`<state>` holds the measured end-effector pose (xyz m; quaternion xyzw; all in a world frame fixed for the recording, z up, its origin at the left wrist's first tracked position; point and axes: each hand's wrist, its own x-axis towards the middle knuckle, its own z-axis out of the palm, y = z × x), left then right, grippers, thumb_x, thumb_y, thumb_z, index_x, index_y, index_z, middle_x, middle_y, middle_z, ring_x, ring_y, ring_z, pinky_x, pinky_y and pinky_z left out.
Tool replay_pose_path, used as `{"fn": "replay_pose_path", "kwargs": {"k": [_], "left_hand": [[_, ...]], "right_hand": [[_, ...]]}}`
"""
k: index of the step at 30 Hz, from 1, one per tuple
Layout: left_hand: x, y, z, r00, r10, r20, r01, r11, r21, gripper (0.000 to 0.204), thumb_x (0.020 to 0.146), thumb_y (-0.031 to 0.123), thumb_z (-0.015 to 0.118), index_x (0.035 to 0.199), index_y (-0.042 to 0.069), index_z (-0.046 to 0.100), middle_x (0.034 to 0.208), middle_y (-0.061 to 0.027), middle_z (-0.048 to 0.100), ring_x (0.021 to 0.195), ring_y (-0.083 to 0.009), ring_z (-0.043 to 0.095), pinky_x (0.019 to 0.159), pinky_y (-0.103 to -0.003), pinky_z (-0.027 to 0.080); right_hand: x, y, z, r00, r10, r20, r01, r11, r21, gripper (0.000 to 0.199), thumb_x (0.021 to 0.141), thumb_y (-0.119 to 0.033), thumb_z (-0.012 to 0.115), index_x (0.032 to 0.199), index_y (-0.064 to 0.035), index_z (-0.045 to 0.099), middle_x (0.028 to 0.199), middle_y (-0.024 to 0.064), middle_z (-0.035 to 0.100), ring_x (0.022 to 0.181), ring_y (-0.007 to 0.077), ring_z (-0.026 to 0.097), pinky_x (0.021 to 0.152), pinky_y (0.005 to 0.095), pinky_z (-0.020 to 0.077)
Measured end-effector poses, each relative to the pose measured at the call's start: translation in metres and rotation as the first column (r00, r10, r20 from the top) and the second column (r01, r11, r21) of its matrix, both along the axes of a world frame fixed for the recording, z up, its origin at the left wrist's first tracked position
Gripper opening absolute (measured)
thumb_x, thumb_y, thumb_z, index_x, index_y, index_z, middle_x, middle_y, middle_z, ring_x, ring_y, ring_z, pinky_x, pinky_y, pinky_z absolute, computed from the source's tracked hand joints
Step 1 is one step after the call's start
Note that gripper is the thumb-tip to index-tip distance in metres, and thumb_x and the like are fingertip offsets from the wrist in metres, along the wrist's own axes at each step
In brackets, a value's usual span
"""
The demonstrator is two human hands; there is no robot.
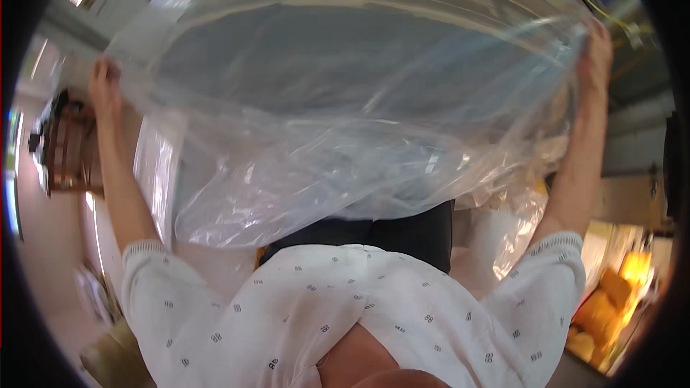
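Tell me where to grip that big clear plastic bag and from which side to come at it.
Grip the clear plastic bag at its two far top corners, coming in from the outer sides. The left hand and right hand each pinch a corner there, and the film is stretched fairly taut between them. Lower down it sags into loose, crinkled folds, which would probably bunch and slip.

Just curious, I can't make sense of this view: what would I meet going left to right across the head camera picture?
Wooden chair-like frame → left hand gripping the clear plastic sheet → right hand gripping its other edge → yellow things at lower right.
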<state>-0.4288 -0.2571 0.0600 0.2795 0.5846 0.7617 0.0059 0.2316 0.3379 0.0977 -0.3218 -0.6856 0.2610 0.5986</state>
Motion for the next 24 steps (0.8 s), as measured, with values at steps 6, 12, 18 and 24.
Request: {"fn": "replay_pose_path", "kwargs": {"k": [6, 12, 18, 24], "left_hand": [[0.036, 0.201, -0.112, 0.890, 0.234, -0.391, -0.411, 0.782, -0.468, 0.030, 0.081, 0.032, 0.053, 0.094, 0.006, 0.062, 0.088, -0.0105, 0.064, 0.086, -0.0220, 0.059, 0.078, -0.032, 0.044], [0.032, 0.214, -0.114, 0.919, 0.296, -0.261, -0.373, 0.867, -0.329, 0.020, 0.074, 0.022, 0.065, 0.085, 0.005, 0.066, 0.073, -0.0012, 0.063, 0.068, -0.0086, 0.057, 0.064, -0.023, 0.044], [0.029, 0.243, -0.114, 0.895, 0.342, -0.287, -0.432, 0.828, -0.357, 0.025, 0.073, 0.024, 0.066, 0.087, 0.004, 0.067, 0.073, -0.0005, 0.060, 0.068, -0.0091, 0.053, 0.065, -0.024, 0.042], [0.023, 0.240, -0.108, 0.872, 0.353, -0.339, -0.478, 0.766, -0.430, 0.029, 0.065, 0.027, 0.071, 0.081, 0.004, 0.065, 0.071, -0.0014, 0.059, 0.067, -0.0116, 0.053, 0.065, -0.026, 0.042]], "right_hand": [[0.120, 0.102, -0.122, 0.724, -0.446, 0.526, 0.361, 0.895, 0.262, 0.028, 0.086, -0.027, 0.050, 0.102, -0.0036, 0.055, 0.094, 0.0139, 0.061, 0.090, 0.0259, 0.059, 0.078, 0.0334, 0.0444], [0.080, 0.093, -0.166, 0.903, -0.291, 0.317, 0.326, 0.943, -0.062, 0.024, 0.082, -0.025, 0.061, 0.091, -0.0035, 0.061, 0.086, 0.0051, 0.062, 0.079, 0.0133, 0.055, 0.073, 0.0255, 0.0426], [0.089, 0.128, -0.171, 0.861, -0.263, 0.436, 0.331, 0.940, -0.087, 0.023, 0.082, -0.024, 0.060, 0.090, -0.0019, 0.060, 0.083, 0.0028, 0.060, 0.076, 0.0121, 0.053, 0.072, 0.0245, 0.0415], [0.081, 0.133, -0.171, 0.929, -0.175, 0.328, 0.218, 0.971, -0.101, 0.023, 0.080, -0.021, 0.061, 0.087, 0.0010, 0.058, 0.083, 0.0042, 0.058, 0.075, 0.0144, 0.051, 0.073, 0.0271, 0.0417]]}}
